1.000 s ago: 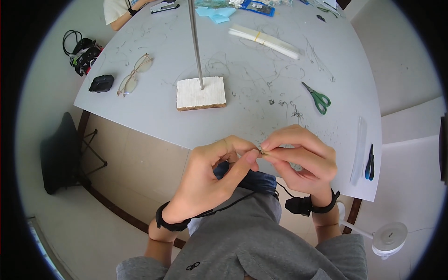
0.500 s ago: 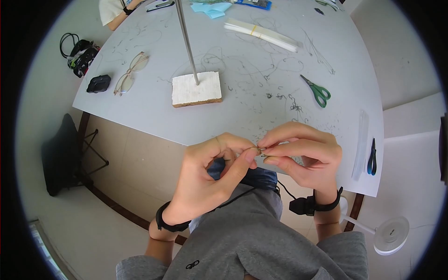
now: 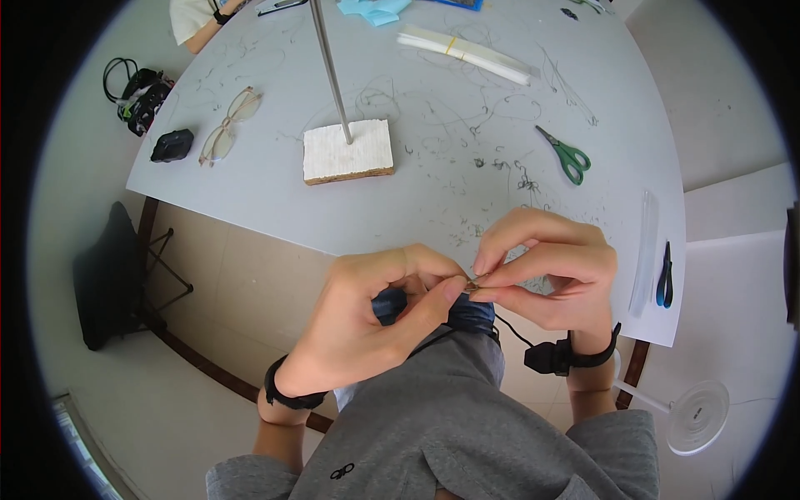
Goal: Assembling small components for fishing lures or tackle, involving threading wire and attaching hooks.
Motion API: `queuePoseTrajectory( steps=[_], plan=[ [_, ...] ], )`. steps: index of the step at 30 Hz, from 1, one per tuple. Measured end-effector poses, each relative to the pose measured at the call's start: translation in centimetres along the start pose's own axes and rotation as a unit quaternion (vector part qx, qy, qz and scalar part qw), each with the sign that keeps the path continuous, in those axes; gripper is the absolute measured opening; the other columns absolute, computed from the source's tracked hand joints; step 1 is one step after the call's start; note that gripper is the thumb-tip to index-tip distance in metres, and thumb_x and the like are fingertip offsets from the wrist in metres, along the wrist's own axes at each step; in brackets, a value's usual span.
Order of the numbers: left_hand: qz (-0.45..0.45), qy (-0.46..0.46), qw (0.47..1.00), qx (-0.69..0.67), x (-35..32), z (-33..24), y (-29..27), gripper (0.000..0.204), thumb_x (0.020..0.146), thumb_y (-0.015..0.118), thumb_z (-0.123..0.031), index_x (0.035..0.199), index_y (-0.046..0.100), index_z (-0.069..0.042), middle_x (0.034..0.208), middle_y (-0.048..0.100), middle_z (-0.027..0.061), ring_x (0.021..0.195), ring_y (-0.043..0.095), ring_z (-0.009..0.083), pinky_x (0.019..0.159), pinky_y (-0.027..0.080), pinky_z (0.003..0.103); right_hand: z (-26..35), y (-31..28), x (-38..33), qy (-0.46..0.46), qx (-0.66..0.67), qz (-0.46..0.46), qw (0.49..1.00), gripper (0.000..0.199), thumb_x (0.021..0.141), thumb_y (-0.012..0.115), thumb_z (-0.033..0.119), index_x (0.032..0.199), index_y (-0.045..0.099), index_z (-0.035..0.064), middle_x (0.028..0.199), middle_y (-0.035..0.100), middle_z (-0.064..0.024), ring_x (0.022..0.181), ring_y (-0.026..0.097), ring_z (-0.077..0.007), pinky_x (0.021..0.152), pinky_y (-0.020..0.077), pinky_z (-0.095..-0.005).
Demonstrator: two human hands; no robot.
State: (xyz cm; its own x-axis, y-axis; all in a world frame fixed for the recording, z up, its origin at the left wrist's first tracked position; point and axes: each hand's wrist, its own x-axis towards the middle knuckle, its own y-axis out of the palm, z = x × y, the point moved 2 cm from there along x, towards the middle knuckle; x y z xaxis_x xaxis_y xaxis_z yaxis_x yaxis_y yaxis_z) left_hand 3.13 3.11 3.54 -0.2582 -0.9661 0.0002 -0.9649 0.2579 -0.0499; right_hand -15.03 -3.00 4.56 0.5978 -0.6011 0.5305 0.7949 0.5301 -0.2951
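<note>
My left hand [image 3: 362, 321] and my right hand [image 3: 554, 271] meet over the table's near edge, fingertips nearly touching. Between them is a tiny brownish, shiny piece [image 3: 472, 286], too small to name. The left thumb and forefinger pinch its one side; the right fingertips close on the other. Past the hands, dark fish hooks [image 3: 525, 178] and small bits lie scattered on the grey-white table [image 3: 275, 204]. Green-handled scissors [image 3: 572, 160] lie beyond my right hand.
A metal rod [image 3: 330, 62] rises from a white-topped block [image 3: 348, 154]. Around it lie glasses [image 3: 223, 137], a black case [image 3: 172, 146], loose line and a banded bundle of clear strips [image 3: 467, 55]. Blue-black cutters [image 3: 664, 283] lie at right. Another person's arm [image 3: 202, 37] is far left.
Both hands have come slightly lower and nearer to me, with the right fingertips closing in on the tiny piece. The table things sit slightly higher in view.
</note>
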Motion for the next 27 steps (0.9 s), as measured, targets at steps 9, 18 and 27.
queuePoseTrajectory(
  steps=[9, 18, 27],
  plan=[
    [0.047, -0.082, 0.993, -0.076, 0.1, -0.6, 0.0, 0.005, 0.087, 0.06, 0.003, 0.088, 0.065, 0.004, 0.073, 0.061, 0.0012, 0.059, 0.046, 0.0017, 0.052, 0.035, 0.019, 0.5, -0.4, 0.1, -0.003, -0.001, 0.023, 1.0, 0.018, 0.059, 0.079, -0.005, 0.072, 0.066, -0.0033, 0.077, 0.065, -0.0143, 0.07, 0.063, -0.0229, 0.06, 0.0502, -0.0291],
    [0.008, -0.012, 0.997, -0.074, -0.3, 0.1, 0.5, 0.006, 0.084, 0.061, 0.005, 0.089, 0.066, 0.003, 0.066, 0.057, -0.0021, 0.054, 0.041, -0.0004, 0.049, 0.03, 0.018, 0.2, -0.5, 0.1, -0.021, 0.007, 0.015, 1.0, 0.016, 0.064, 0.077, -0.004, 0.076, 0.067, -0.0027, 0.083, 0.066, -0.0128, 0.072, 0.064, -0.0215, 0.061, 0.0518, -0.0284],
    [-0.136, 0.127, 0.982, 0.015, -0.5, 0.9, 1.7, 0.007, 0.082, 0.065, 0.003, 0.088, 0.068, 0.0, 0.057, 0.052, -0.0048, 0.045, 0.034, -0.0026, 0.04, 0.023, 0.018, 1.0, 0.1, -0.7, -0.018, -0.095, -0.083, 0.992, 0.027, 0.065, 0.077, -0.004, 0.089, 0.067, -0.0019, 0.091, 0.065, -0.0131, 0.08, 0.064, -0.022, 0.066, 0.0521, -0.0289]
  ],
)
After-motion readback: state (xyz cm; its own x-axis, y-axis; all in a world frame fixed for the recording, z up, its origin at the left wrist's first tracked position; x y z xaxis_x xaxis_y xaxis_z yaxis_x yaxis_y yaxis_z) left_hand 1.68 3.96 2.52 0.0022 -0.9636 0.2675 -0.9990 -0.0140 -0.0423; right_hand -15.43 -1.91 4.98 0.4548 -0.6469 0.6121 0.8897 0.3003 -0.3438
